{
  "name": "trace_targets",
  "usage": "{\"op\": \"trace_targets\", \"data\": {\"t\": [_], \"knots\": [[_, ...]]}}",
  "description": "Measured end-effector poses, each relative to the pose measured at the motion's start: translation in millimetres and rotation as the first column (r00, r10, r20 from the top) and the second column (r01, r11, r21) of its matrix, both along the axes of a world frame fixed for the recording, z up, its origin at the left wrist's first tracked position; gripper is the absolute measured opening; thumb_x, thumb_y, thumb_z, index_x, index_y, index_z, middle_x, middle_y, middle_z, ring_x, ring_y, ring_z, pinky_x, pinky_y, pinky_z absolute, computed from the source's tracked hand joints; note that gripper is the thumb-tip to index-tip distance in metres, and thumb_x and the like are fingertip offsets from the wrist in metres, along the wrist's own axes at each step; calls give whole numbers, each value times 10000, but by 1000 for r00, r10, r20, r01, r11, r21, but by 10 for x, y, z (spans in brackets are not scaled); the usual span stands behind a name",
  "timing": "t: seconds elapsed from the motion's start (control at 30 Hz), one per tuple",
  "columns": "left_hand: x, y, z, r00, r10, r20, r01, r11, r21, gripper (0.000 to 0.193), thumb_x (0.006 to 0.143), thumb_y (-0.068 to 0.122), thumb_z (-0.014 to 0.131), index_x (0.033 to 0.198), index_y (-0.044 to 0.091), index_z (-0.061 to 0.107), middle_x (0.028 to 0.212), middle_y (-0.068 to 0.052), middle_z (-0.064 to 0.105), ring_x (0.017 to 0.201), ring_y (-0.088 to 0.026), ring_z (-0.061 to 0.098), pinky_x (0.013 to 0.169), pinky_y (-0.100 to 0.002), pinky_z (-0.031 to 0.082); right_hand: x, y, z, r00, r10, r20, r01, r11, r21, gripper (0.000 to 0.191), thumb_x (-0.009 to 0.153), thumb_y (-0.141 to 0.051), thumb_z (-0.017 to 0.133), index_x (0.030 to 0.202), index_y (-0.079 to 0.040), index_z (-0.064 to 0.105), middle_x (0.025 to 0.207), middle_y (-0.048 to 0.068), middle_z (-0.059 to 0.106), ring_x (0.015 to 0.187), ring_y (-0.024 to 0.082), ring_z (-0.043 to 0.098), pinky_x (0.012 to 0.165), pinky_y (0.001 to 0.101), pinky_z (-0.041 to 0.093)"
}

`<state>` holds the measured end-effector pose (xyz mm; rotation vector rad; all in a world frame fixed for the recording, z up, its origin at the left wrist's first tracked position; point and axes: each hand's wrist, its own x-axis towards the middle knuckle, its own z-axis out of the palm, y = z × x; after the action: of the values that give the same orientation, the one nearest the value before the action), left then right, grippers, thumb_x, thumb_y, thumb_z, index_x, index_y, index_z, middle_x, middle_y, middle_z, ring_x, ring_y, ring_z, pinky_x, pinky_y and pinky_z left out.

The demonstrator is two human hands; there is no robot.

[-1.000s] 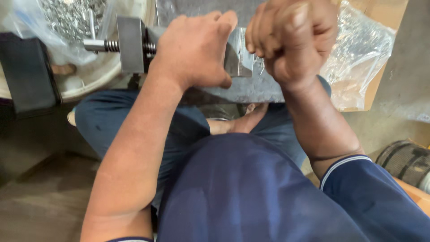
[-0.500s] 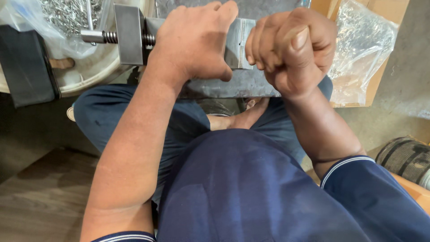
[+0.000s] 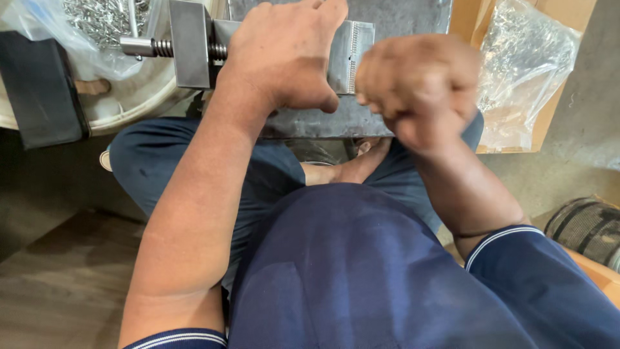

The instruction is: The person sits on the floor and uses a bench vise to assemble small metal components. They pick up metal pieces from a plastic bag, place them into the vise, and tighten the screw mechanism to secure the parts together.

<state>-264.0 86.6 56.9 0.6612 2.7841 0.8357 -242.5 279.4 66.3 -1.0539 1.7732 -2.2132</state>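
A steel vise (image 3: 194,42) with a threaded screw and a ridged jaw (image 3: 352,55) sits on a dark metal slab (image 3: 323,123) in front of my knees. My left hand (image 3: 290,55) lies palm down over the top of the vise, fingers spread across it. My right hand (image 3: 413,84) is a closed fist just right of the ridged jaw, blurred by motion. What the fist holds, if anything, is hidden inside the fingers.
A clear bag of small shiny metal parts (image 3: 103,19) rests in a pale tub (image 3: 129,110) at the upper left, beside a black block (image 3: 42,90). Another plastic bag (image 3: 523,71) lies in a cardboard box (image 3: 549,110) at the right. A dark ribbed roll (image 3: 584,229) lies at the far right.
My right fist has come down and toward me beside the vise jaw. My left hand stays on the vise. The view has shifted a little.
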Motion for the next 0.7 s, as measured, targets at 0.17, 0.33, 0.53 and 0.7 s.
{"op": "trace_targets", "data": {"t": [0.17,0.33,0.53,0.7], "knots": [[-1,-2,-14,999,9,-36,-9,1000,8,804,483,367,968,1086,21,562,1004,-161,700,852,-423,678,693,-528,521,-89,22,-92,997,-22,77,30,995,-98,463,1125,-324,535,784,-37,409,577,100,438,475,181,414,505,338,430],[17,14,-41,999,-3,-51,3,1000,7,777,478,367,969,1046,36,556,975,-153,695,852,-432,674,680,-536,515,-156,49,-105,992,42,122,-36,998,-52,469,1155,-339,524,820,-34,405,591,97,436,497,179,418,531,347,436],[11,8,-24,1000,4,-5,-4,999,-42,763,500,376,958,1050,49,542,970,-149,677,888,-432,665,726,-525,514,-221,47,-159,999,9,54,-10,999,35,503,1160,-338,524,794,0,453,614,110,470,515,184,468,538,319,429],[-10,36,22,1000,19,23,-17,996,-89,794,508,414,954,1097,66,550,992,-144,675,881,-425,665,758,-521,513,-387,36,-245,999,-46,-9,45,999,-19,495,1178,-283,492,773,1,468,606,120,505,515,185,499,534,322,445]]}}
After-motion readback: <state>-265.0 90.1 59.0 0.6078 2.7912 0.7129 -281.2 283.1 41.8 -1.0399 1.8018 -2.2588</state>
